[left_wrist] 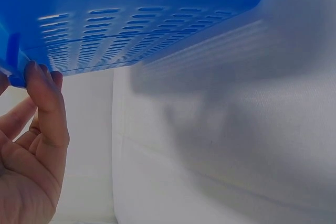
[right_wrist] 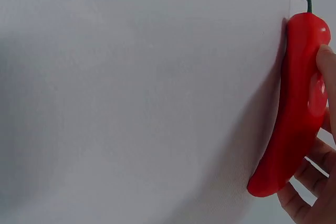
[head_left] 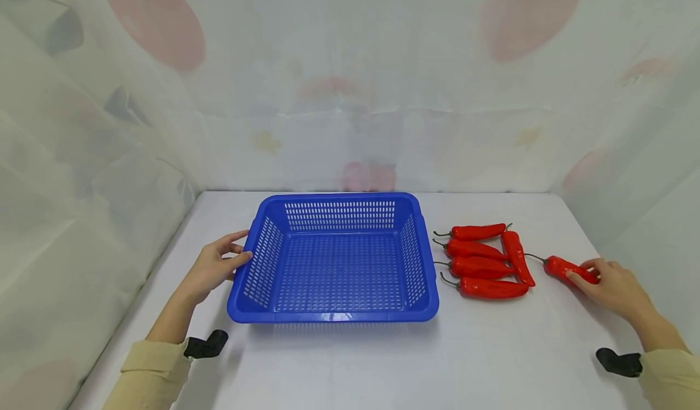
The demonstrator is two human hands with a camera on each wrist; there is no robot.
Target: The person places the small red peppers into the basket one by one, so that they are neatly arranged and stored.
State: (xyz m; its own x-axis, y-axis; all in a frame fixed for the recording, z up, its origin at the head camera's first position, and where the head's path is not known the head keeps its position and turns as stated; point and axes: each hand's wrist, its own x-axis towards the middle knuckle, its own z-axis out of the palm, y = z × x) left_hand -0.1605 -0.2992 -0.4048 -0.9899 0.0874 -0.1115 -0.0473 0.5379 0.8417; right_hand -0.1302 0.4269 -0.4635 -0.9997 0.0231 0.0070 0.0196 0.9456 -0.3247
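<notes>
A blue plastic basket (head_left: 333, 317) with slotted walls stands mid-table with nothing in it. My left hand (head_left: 216, 267) grips its left rim; in the left wrist view, the thumb and fingers (left_wrist: 44, 95) pinch the basket's edge (left_wrist: 131, 3). Far to the right, my right hand (head_left: 615, 285) holds a red chili pepper (head_left: 563, 269) between thumb and fingers. Seen from the right wrist, this pepper (right_wrist: 296, 108) lies along the fingers, its green stem pointing away. Between basket and right hand lie several more red peppers (head_left: 481, 268), most of them stacked in a row with stems to the left.
The white table (head_left: 383, 367) ends at a patterned curtain (head_left: 328, 124) behind, with hanging sheets on the left (head_left: 82, 185) and right (head_left: 656, 173). Each sleeve cuff carries a black wrist piece, one on the left (head_left: 206, 344) and one on the right (head_left: 619, 362).
</notes>
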